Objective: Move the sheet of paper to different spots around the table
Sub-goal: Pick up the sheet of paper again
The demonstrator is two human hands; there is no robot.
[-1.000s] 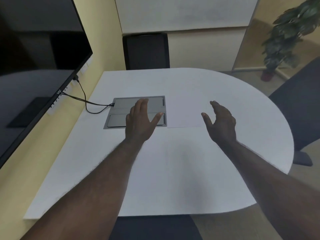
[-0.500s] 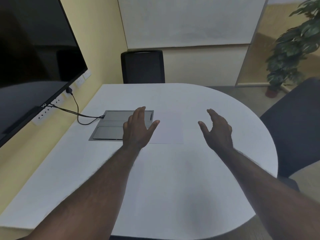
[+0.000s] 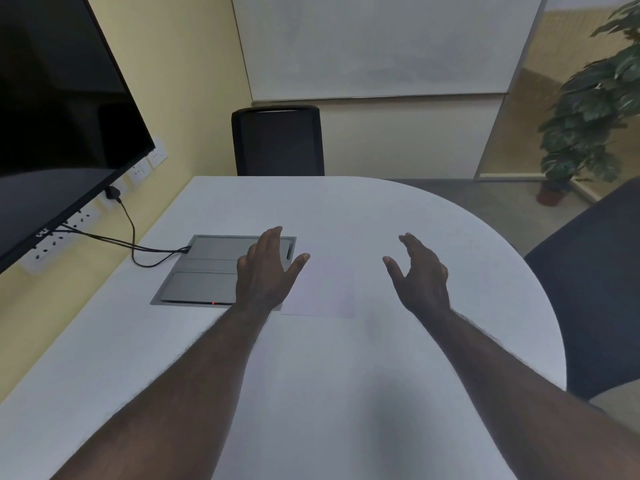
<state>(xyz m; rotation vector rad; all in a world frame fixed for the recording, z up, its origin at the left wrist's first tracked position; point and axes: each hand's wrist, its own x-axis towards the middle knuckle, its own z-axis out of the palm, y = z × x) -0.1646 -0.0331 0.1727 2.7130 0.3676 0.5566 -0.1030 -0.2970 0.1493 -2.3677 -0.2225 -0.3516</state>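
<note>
A white sheet of paper [image 3: 323,289] lies flat on the white table [image 3: 311,393], just right of the grey panel; it is faint against the tabletop. My left hand [image 3: 268,271] hovers open over the sheet's left edge and the panel, fingers spread, and hides that edge. My right hand [image 3: 420,275] is open a little right of the sheet, palm turned inward, apart from the paper. Neither hand holds anything.
A grey metal socket panel [image 3: 204,271] is set into the table at the left, with black cables [image 3: 131,244] running to the wall. A dark monitor [image 3: 59,126] hangs at the left. A black chair [image 3: 278,140] stands behind the table, a dark chair [image 3: 588,278] at the right, a potted plant [image 3: 595,109] beyond.
The view has tilted up and shows more of the room. Both hands stay open over the same spots beside the sheet; the paper has not visibly moved on the table.
</note>
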